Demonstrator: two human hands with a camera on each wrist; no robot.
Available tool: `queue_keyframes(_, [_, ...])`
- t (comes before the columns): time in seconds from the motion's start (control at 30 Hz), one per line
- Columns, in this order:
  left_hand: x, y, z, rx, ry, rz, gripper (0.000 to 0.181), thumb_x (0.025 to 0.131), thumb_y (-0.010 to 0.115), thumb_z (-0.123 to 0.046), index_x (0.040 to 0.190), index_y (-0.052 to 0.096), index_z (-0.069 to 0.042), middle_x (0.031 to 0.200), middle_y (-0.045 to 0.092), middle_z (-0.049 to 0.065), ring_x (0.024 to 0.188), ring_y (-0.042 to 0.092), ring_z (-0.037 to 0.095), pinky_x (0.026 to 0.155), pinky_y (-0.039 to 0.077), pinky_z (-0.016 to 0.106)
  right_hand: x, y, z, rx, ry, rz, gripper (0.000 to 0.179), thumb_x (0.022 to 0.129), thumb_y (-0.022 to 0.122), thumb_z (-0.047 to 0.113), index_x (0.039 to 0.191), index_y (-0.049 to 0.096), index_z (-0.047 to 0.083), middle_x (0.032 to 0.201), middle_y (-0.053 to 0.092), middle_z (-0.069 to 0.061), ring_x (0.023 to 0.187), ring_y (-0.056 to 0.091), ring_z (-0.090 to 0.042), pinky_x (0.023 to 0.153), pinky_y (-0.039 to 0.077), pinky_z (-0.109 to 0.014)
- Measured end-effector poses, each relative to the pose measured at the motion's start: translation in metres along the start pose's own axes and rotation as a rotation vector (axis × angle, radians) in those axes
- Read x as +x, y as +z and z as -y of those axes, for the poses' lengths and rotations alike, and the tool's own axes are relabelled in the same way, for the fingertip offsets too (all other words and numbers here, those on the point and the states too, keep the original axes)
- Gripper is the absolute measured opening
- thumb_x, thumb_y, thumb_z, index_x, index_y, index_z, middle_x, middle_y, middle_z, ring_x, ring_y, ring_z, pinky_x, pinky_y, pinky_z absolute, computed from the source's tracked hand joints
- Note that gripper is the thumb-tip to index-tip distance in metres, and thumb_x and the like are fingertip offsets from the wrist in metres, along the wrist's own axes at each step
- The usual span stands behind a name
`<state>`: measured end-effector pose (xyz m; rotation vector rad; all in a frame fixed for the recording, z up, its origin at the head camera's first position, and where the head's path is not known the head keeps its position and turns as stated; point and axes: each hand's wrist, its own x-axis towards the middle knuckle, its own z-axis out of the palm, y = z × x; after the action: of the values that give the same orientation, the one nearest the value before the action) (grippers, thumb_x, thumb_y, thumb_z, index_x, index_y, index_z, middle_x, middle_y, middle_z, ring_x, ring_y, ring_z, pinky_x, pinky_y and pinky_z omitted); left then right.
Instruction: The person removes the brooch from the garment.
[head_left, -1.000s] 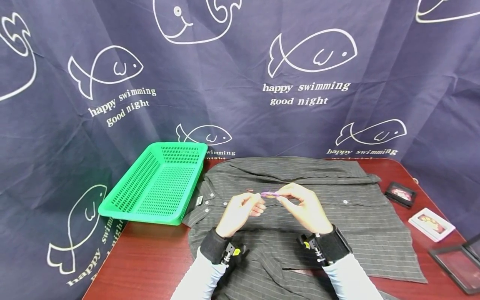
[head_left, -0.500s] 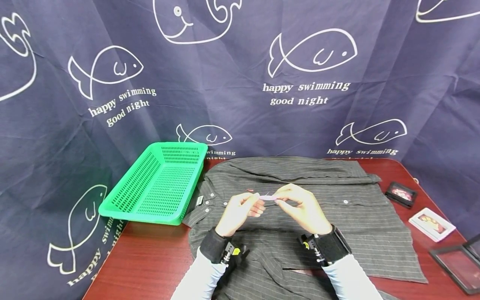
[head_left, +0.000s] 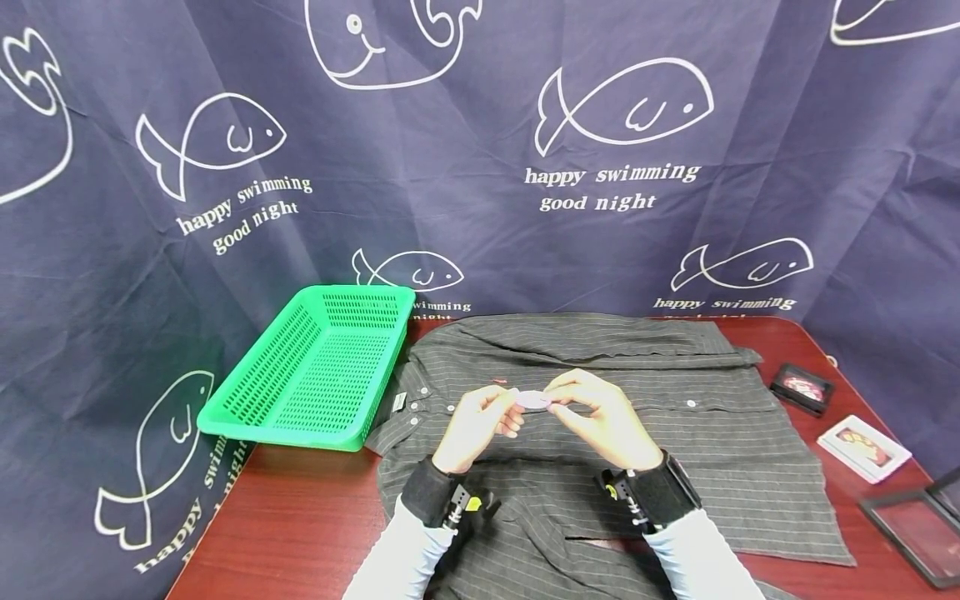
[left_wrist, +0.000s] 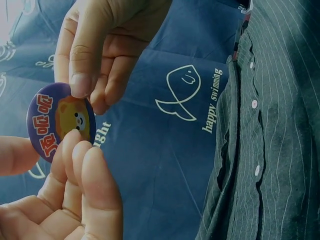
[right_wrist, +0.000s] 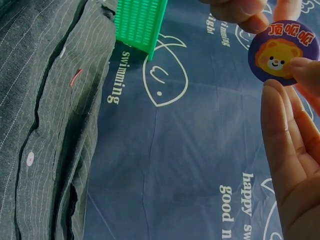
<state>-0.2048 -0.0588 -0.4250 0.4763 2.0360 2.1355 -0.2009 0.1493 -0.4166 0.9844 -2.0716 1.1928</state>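
Both hands hold a round badge (head_left: 533, 401) just above a dark striped shirt (head_left: 645, 483) spread on the table. Its purple front, with red lettering outlined in white and a yellow cartoon lion, shows in the left wrist view. My left hand (head_left: 476, 425) pinches the badge's left edge between thumb and fingers. At the opposite edge, my right hand (head_left: 603, 421) pinches it with the thumb over the front, as the right wrist view shows. White buttons (head_left: 691, 403) dot the shirt, and a small red mark (head_left: 500, 381) shows beyond the left hand.
A green perforated basket (head_left: 375, 417) stands at the back left of the reddish table (head_left: 300, 517). On the right lie a small black box (head_left: 802, 389), a white-framed picture (head_left: 864, 449) and a dark-edged clear case (head_left: 918, 533). A blue fish-print cloth (head_left: 480, 167) hangs behind.
The badge has turned between my fingers, from a thin purple edge to a pale, wider oval in the head view. Both hands have stayed almost in place.
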Motion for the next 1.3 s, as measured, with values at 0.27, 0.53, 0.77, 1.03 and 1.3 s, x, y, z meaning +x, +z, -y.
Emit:
queue_keyframes(0.27, [0.0,-0.001,0.001,-0.04,-0.029,-0.019,0.03,0.1,0.052,-0.012,0.095,0.058,0.016,0.067,0.061,-0.007,0.059,0.059,0.004,0.059,0.052,0.018,0.0,0.003,0.0,0.027,-0.017,0.011,0.029,0.07,0.078,-0.013,0.091,0.073,0.006,0.094,0.067,-0.011,0.079,0.064,-0.019,0.074,0.051,-0.017])
queue_keyframes(0.53, [-0.002,-0.003,-0.001,-0.054,-0.049,-0.028,0.023,0.099,0.051,-0.01,0.094,0.058,0.011,0.067,0.06,-0.007,0.06,0.059,0.003,0.058,0.053,0.018,-0.001,0.007,-0.004,0.053,-0.018,0.027,0.03,0.07,0.078,-0.015,0.093,0.073,0.004,0.096,0.066,-0.013,0.082,0.064,-0.023,0.077,0.052,-0.015])
queue_keyframes(0.77, [-0.003,-0.004,-0.002,-0.047,-0.052,-0.047,0.026,0.098,0.051,-0.009,0.101,0.057,0.017,0.066,0.06,-0.007,0.058,0.059,0.002,0.058,0.053,0.018,0.0,0.005,-0.002,0.051,-0.011,0.026,0.032,0.071,0.078,-0.013,0.096,0.073,0.005,0.098,0.067,-0.012,0.084,0.064,-0.022,0.077,0.053,-0.017])
queue_keyframes(1.03, [-0.002,-0.002,-0.006,0.006,-0.033,-0.084,0.022,0.096,0.051,-0.004,0.098,0.057,0.017,0.066,0.058,-0.005,0.057,0.057,0.004,0.057,0.052,0.019,-0.001,-0.002,0.001,0.07,0.123,0.008,0.029,0.076,0.075,-0.012,0.1,0.073,0.005,0.098,0.069,-0.01,0.09,0.065,-0.012,0.078,0.054,-0.018])
queue_keyframes(1.3, [-0.001,-0.002,-0.004,0.074,0.015,-0.076,0.02,0.095,0.052,-0.003,0.097,0.058,0.016,0.069,0.059,0.001,0.059,0.057,0.005,0.059,0.052,0.019,-0.001,-0.007,0.003,0.203,0.338,-0.055,0.021,0.086,0.07,-0.003,0.106,0.071,0.002,0.098,0.071,-0.017,0.086,0.067,-0.001,0.076,0.053,-0.014])
